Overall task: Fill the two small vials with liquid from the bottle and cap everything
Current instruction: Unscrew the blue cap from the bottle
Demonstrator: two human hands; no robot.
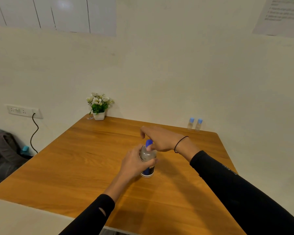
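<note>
Head view shows the left hand (134,162) wrapped round the body of the bottle (148,160), fingers curled about it, steadying it upright on the worktop (92,158). Right hand (157,139) comes in from above, thumb and fingers pinching the blue cap (149,143). The bottle stands near the middle of the worktop. Two small vials (195,124), both wearing light blue caps, stand side by side at the far right edge, well apart from the hands. A potted plant (98,106) sits at the far left corner, and a backpack (3,153) lies on the floor to the left.

I judge the step in hand to be working the bottle's cap, though loosening or tightening I cannot tell. If loosening, the vials must next be brought closer and uncapped.
</note>
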